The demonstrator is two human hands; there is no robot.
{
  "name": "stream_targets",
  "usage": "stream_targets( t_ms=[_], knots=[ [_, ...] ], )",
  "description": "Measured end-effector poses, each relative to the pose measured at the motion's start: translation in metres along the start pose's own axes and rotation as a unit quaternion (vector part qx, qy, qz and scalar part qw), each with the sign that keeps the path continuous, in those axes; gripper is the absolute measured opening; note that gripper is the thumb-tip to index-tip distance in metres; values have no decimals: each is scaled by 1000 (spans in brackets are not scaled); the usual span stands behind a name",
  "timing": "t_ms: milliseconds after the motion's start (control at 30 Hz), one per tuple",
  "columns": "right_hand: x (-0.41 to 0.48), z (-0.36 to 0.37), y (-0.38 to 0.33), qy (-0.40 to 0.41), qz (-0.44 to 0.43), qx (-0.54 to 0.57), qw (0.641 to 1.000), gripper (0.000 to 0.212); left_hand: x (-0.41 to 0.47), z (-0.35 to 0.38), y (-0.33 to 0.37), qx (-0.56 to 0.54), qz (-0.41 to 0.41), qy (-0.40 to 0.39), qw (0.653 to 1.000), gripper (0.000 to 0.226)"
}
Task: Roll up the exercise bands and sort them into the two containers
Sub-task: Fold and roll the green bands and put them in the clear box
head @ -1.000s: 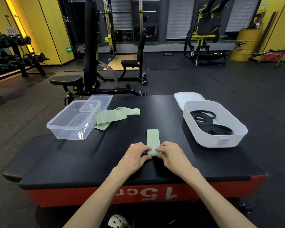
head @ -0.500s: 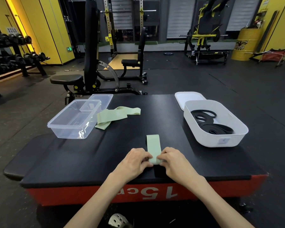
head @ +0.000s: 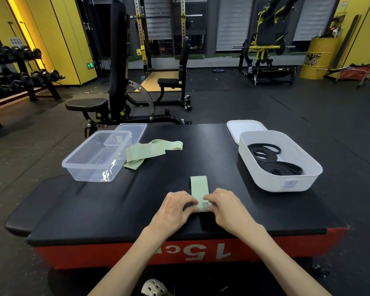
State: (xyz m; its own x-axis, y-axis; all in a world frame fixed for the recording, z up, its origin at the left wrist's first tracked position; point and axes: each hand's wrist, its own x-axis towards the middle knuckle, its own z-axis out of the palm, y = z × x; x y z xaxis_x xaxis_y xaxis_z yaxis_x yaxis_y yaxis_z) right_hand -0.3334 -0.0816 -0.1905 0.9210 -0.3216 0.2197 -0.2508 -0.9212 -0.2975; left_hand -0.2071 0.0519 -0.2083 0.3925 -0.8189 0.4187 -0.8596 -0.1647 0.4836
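Two hands (head: 175, 208) (head: 226, 207) pinching green band (head: 199, 185), lengthwise pointing away

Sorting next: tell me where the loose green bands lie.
Head view: the loose green bands lie left of centre on the black platform, just right of the clear container.

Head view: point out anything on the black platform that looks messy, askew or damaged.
Only the loose green bands stand out: they lie twisted and overlapping beside the clear container, not yet rolled. Nothing looks spilled or damaged; the black bands sit inside the white tub.
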Motion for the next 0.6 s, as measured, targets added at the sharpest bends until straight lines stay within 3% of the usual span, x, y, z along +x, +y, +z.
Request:
stream_targets(
  t_ms=[600],
  knots=[
    [8,1,-1,-2,5,1,1000,18,3,4,-4,13,32,10,999,24]
  ],
)
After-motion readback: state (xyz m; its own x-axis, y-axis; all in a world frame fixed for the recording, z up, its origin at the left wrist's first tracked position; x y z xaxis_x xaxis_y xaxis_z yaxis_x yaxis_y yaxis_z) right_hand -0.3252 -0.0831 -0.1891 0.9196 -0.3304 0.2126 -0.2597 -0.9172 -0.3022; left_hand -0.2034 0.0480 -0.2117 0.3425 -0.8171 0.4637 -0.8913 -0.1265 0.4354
